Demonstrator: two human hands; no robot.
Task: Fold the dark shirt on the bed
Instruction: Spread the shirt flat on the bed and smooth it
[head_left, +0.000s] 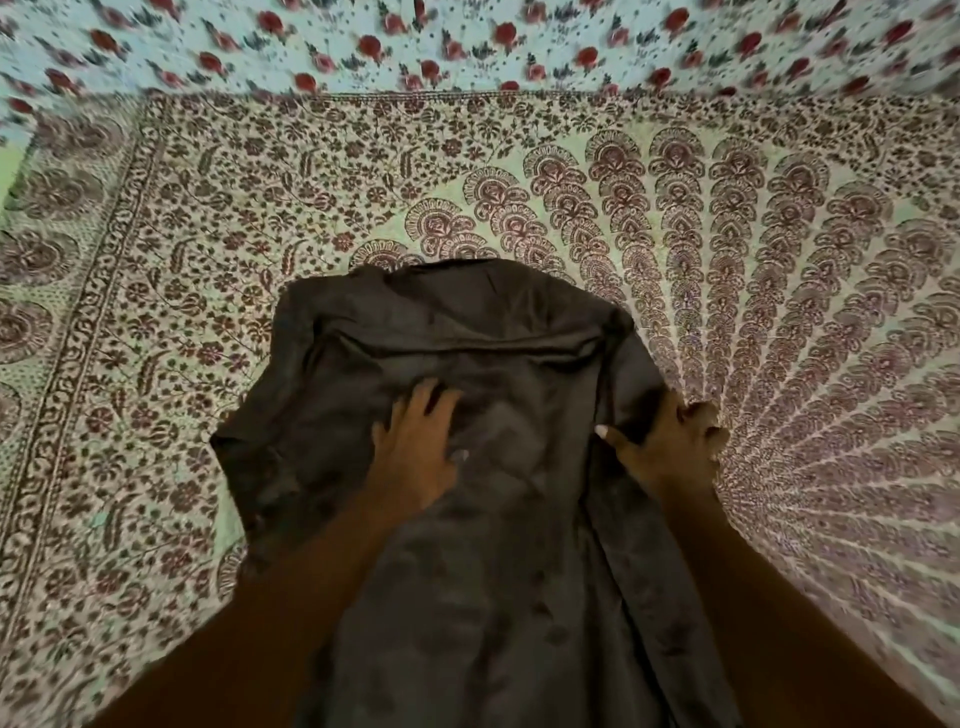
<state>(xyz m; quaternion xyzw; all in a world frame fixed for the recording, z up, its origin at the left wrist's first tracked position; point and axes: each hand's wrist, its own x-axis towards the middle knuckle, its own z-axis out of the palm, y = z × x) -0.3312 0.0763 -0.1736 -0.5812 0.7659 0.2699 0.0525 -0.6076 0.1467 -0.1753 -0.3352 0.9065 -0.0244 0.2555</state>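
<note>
Here we look down at the dark shirt (488, 467), which lies spread on the bed's patterned bedspread (208, 249), back side up as far as we can tell, with its collar end toward the far edge of the bed and its lower part running toward the near edge and out of view at the bottom. It sits nearer to the near edge than to the far one, roughly midway between the left and right sides of the printed cover. A horizontal seam or crease crosses the shirt just below the collar, and the cloth on the left side bulges out in a loose, rumpled flap.

Our left hand (415, 441) lies flat on the middle of the shirt, fingers spread and fairly straight, pressing the cloth down without gripping it. Our right hand (670, 441) is at the shirt's right edge, its fingers curled and the thumb stretched along the fabric, holding a fold of that edge; how much cloth is caught in the fingers we cannot tell, since they blur slightly.

Beyond the far edge of the bedspread, a pale sheet printed with red roses (467, 36) runs across the top of the view.
</note>
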